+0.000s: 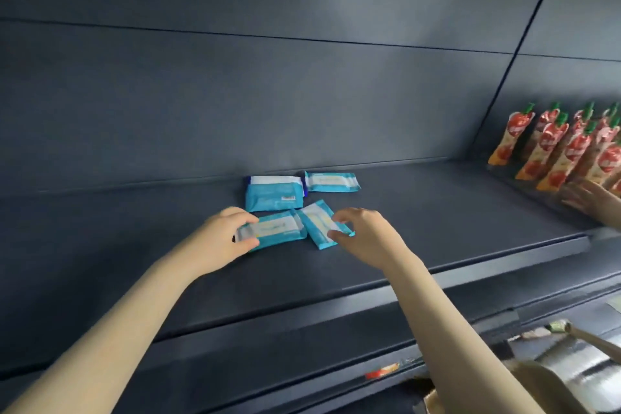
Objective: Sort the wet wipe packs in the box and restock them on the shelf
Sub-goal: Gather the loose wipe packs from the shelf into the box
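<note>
Left fingers [243,217] curl over the near end of a blue pack [279,230], thumb under its front edge, so the left hand [218,237] has it gripped. Right fingers [339,219] pinch the end of the skewed pack [317,225], with the right hand [368,235] just behind it.

Both packs lie flat on the shelf [437,212], touching at their inner ends. The left one runs crosswise; the right one angles from back-left to front-right, its long axis out of line. That, I'd say, is what the next move hinges on: the right hand swings it square.

Just behind lie two more packs [274,195], side by side and crosswise. Far right are red pouches [551,144] and another person's hand [591,200].
</note>
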Demonstrator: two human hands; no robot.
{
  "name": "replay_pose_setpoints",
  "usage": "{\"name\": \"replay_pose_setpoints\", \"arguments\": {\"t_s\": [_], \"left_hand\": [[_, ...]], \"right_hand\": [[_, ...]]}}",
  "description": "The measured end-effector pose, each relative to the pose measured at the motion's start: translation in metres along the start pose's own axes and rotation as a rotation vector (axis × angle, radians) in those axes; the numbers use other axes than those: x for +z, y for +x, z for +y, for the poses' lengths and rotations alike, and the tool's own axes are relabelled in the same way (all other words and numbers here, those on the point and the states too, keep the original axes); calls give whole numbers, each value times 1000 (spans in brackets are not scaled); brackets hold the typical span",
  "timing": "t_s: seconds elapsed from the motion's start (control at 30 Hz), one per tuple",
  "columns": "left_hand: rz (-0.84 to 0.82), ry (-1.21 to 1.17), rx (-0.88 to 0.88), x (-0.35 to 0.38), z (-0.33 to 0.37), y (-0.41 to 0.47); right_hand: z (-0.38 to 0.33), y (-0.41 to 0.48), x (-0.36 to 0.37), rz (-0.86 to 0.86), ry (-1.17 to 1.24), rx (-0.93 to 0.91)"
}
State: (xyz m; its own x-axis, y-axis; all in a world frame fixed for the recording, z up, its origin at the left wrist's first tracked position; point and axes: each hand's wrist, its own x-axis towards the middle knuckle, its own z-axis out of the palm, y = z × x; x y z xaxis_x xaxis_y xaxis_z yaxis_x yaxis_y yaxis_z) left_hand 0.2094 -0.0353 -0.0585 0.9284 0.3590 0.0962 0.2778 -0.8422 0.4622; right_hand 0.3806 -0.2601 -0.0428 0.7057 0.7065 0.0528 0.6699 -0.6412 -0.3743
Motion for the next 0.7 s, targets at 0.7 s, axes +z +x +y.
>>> {"name": "replay_pose_setpoints", "arguments": {"t_s": [0.7], "left_hand": [[14,-51,-51,-11,-10,113]], "right_hand": [[49,152,-27,-63,111,-90]]}}
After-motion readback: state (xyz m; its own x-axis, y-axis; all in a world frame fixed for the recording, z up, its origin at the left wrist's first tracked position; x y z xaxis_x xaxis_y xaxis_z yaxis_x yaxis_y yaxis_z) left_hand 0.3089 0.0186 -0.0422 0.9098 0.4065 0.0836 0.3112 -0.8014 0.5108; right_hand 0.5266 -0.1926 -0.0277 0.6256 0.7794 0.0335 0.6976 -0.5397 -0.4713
